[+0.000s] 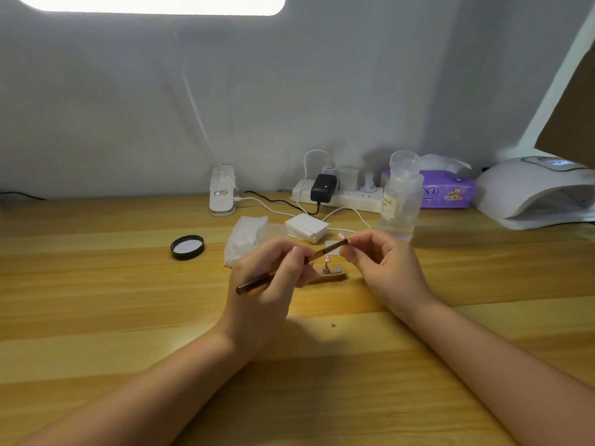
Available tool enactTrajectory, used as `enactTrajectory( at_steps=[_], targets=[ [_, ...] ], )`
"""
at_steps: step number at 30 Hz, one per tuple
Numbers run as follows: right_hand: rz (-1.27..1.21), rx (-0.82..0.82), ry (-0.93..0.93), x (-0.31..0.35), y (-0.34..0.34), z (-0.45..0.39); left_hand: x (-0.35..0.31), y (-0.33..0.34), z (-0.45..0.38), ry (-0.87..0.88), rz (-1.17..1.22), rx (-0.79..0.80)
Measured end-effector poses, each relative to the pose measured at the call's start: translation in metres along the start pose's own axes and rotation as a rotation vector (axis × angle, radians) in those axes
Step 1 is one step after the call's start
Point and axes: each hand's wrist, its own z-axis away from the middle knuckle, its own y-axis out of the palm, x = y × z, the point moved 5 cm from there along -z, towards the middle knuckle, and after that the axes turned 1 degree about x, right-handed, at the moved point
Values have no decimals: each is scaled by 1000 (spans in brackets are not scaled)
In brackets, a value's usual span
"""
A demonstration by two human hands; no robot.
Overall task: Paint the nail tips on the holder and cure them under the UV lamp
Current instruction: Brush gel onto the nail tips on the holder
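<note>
Nail tips on the holder [331, 274] sit on the counter [128, 317] just beyond the two hands, one small pinkish tip standing upright on a stem near the holder's middle; the left part of the wooden base is hidden behind the left hand. The left hand [267, 284] has its fingers curled round a slim dark brush [289, 265], held like a pen with the working end pointing up and right. The right hand [380, 262] meets that end, its thumb and forefinger pinching something small and pale at the brush tip; whether this is a wipe or a nail tip on its stem is too small to tell.

Farther out lie a folded tissue [244, 239], a stack of white pads [307, 227], a black lid [187, 247], a clear bottle marked NAIL [401, 201], a power strip [341, 194], a purple tissue pack [449, 193] and, at far right, the white UV lamp [534, 194], well apart from the holder.

By my reading, this is the painting stage or brush preparation within it, with curing not yet begun. The next move likely calls for a steady, light stroke onto a tip, then carrying the holder level to the lamp's opening without smudging wet polish.
</note>
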Motion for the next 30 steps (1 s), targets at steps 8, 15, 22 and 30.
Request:
enactTrajectory(
  at_steps=[8, 15, 22, 30],
  targets=[
    [-20, 28, 16, 1, 0, 0, -1, 0, -1, 61, -119, -16],
    [-11, 8, 3, 0, -1, 0, -9, 7, 1, 156, -210, 51],
    [30, -32, 7, -1, -2, 0, -6, 4, 2, 109, -177, 75],
    [65, -63, 8, 4, -3, 0, -7, 5, 2, 122, -179, 39]
  ],
)
